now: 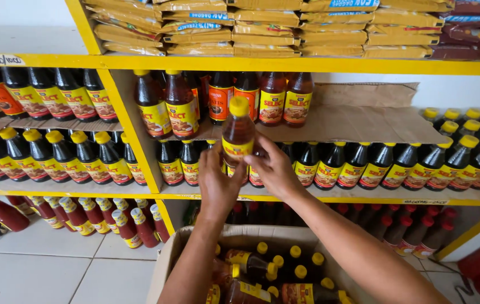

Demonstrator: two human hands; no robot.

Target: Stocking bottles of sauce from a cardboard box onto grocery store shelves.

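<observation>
Left hand point(217, 183) and right hand point(273, 169) grip sauce bottle point(238, 132) (upright).

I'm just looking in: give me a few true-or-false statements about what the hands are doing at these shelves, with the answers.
1. Both hands, left hand and right hand, hold one bottle. True.
2. That bottle has a red cap. False: its cap is yellow.
3. An open cardboard box of yellow-capped bottles sits below the arms. True.
4. The shelf frame is blue. False: it is yellow.
5. The top shelf holds stacked yellow packets. True.
</observation>
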